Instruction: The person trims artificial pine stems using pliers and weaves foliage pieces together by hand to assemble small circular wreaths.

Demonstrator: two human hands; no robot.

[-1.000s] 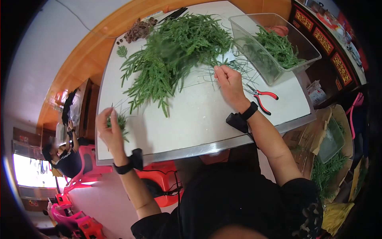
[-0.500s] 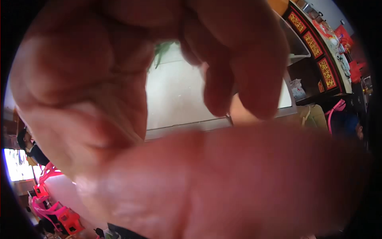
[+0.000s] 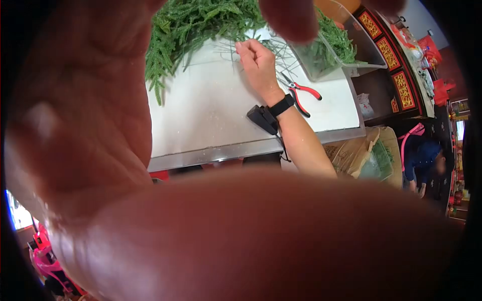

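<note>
My left hand (image 3: 100, 100) is very close to the camera and blurred, with its palm and thumb covering the left and bottom. Its fingers are apart, with two fingertips at the top edge and nothing visible between them. My right hand (image 3: 258, 65) is pinched closed over the white tabletop (image 3: 201, 110), at the thin green stems (image 3: 286, 55); anything between its fingertips is too small to make out. Green artificial sprigs (image 3: 191, 25) are heaped behind it. Red-and-black pliers (image 3: 300, 93) lie with jaws apart beside my right wrist.
A clear plastic bin (image 3: 314, 72) with more sprigs stands at the table's back right. Below the right edge is an open cardboard box (image 3: 346, 155). Another person (image 3: 424, 155) is at the far right, near a pink chair (image 3: 411, 131). A dark cabinet (image 3: 401, 85) stands behind.
My left hand has risen from the table's left side to just before the camera, and now covers less of the middle than half a second ago. The view has shifted; my right hand stays pinched.
</note>
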